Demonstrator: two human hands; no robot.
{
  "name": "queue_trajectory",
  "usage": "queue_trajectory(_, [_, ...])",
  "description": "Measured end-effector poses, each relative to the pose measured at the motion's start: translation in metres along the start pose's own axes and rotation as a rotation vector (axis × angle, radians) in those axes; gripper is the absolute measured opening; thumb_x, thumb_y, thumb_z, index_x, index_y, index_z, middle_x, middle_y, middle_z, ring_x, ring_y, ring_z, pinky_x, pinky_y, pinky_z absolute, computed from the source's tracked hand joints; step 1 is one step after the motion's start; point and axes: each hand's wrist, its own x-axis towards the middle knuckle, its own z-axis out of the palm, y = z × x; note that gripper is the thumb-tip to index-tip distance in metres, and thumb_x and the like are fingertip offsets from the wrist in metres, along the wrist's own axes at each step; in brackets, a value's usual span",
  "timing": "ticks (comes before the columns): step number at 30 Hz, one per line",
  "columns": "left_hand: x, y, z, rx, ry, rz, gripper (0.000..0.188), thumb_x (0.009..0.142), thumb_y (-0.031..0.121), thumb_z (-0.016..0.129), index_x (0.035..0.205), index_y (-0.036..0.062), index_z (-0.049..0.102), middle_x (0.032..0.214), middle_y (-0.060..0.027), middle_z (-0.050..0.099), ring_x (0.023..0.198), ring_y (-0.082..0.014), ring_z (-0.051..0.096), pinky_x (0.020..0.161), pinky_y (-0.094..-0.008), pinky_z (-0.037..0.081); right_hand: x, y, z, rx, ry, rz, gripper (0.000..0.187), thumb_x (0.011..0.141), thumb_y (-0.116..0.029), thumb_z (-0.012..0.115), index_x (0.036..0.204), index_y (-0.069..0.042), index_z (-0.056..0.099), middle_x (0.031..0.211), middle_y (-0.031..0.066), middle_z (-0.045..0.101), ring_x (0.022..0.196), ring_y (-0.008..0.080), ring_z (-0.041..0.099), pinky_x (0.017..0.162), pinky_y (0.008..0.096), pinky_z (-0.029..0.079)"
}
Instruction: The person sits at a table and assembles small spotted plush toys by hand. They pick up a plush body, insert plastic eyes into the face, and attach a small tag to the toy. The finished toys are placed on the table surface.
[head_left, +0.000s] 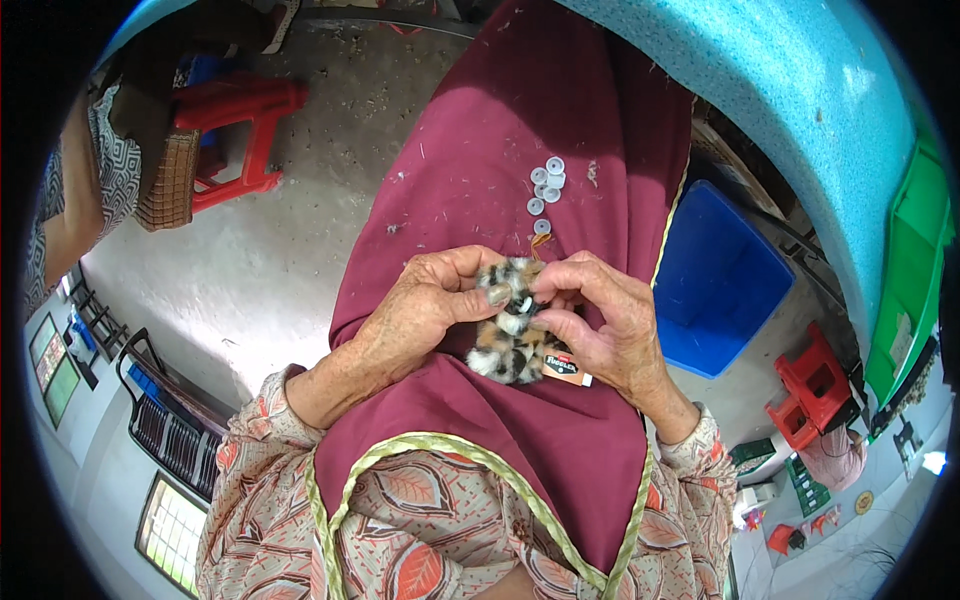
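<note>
A small furry plush toy in white, black and tan patches lies on the maroon apron over my lap. My left hand grips its upper left side, thumb pressed on the fur. From the right, my right hand pinches the toy near a small white piece; whether the fingers also hold a smaller part is hidden. A printed label hangs at the toy's lower right. Just beyond the toy, several small translucent plastic discs rest on the apron, with a short brownish strip close by.
A blue bin stands on the right under a speckled light-blue curved surface. Red plastic stools show at left and lower right. Another person's arm appears at the far left, beside a woven basket. Grey concrete floor lies between.
</note>
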Motion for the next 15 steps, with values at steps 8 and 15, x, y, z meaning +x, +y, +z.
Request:
queue_trajectory(8, [0.005,0.005,0.000,-0.207,-0.027,-0.105,0.040,0.084,0.018,0.066,0.118,-0.0010,0.056,0.105,-0.0074,0.065,0.095,-0.0164,0.062,0.088,-0.0304,0.049,0.005,0.007,0.006,-0.024,0.051,-0.124,0.024,0.064,0.001,0.073,0.088,-0.003,0.069,0.085,0.0079,0.065,0.073,0.0184,0.061,0.064,0.0275,0.049])
queue_trajectory(15, [0.006,0.002,0.000,-0.162,-0.032,-0.057,0.034,0.087,0.009,0.059,0.119,-0.0020,0.056,0.104,-0.0090,0.065,0.092,-0.0161,0.064,0.083,-0.0309,0.051,-0.005,0.004,-0.013,0.386,0.064,0.104,0.023,0.066,0.015,0.070,0.086,0.006,0.062,0.090,0.0172,0.064,0.080,0.0150,0.064,0.069,0.0245,0.054])
